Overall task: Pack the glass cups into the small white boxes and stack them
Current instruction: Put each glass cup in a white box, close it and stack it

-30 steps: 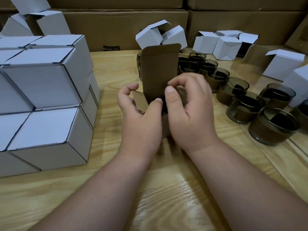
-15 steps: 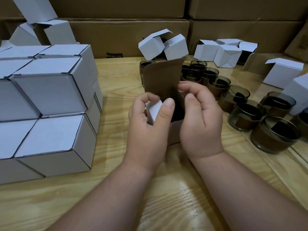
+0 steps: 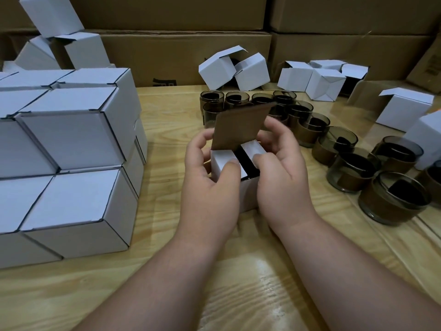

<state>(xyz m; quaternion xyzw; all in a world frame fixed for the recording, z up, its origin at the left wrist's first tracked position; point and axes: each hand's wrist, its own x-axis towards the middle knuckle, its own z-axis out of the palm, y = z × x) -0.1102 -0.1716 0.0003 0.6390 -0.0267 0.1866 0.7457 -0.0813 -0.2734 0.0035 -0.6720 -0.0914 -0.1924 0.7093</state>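
1. Presently, I find the small white box point(image 3: 248, 194) standing on the tabletop point(image 3: 167, 120) between both hands, with a dark cup visible only as a black gap between the two side flaps.
2. My left hand point(image 3: 210, 187) has its thumb curled onto the left flap point(image 3: 223, 161) and its fingers round the box's far side; this grip folds the flap inward while steadying the box.
3. My right hand point(image 3: 281, 177) mirrors this, thumb pressing the right flap point(image 3: 253, 148), fingers curled behind.
4. The brown lid point(image 3: 241, 126) stands tilted forward over the opening; I judge it waits until both flaps are down.
5. The closed boxes point(image 3: 71, 163) sit stacked at left, within reach for adding this one.
6. The unpacked cups point(image 3: 393, 199) and the open empty boxes point(image 3: 310, 80) lie at right and behind, presumably as supply.
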